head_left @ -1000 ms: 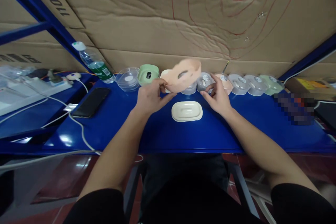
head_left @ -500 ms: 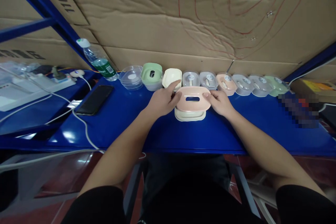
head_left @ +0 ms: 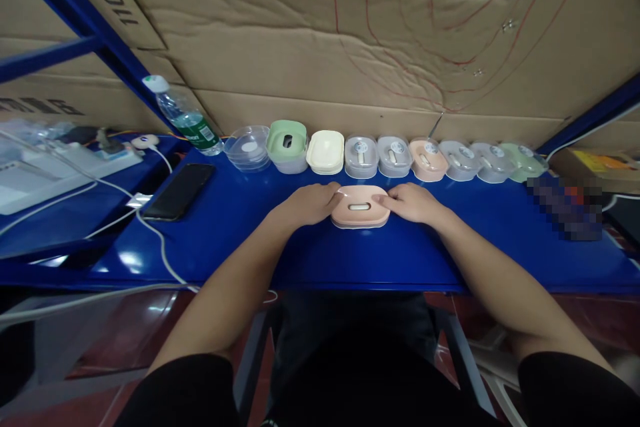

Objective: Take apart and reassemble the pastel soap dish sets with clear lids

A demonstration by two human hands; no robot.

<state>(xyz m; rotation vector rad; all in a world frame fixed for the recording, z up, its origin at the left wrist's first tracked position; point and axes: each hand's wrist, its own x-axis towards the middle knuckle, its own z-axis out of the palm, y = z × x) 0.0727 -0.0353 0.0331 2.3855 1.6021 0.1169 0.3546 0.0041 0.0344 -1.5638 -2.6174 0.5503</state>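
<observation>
A pink lid [head_left: 360,215] with a slot in its middle rests on a pale cream tray, whose thin edge shows below the lid's front. Through the slot a small white bar [head_left: 359,207] is visible. My left hand [head_left: 316,204] grips the lid's left end, thumb on its top. At the right end, my right hand [head_left: 411,201] holds it the same way, the other fingers curled behind and partly hidden. Just behind the lid stand a cream container [head_left: 326,152] and a clear lidded container [head_left: 361,157].
Several lidded containers line the back, including a green one [head_left: 287,145] and a pink one [head_left: 429,160]. To their left are clear lids [head_left: 249,147] and a water bottle [head_left: 196,128]. A phone [head_left: 181,191] and a white cable [head_left: 164,240] lie at the left of the blue table [head_left: 330,260].
Both hands have lowered the pink lid from a tilted position onto the cream tray. It now lies flatter, with the white bar showing in its slot.
</observation>
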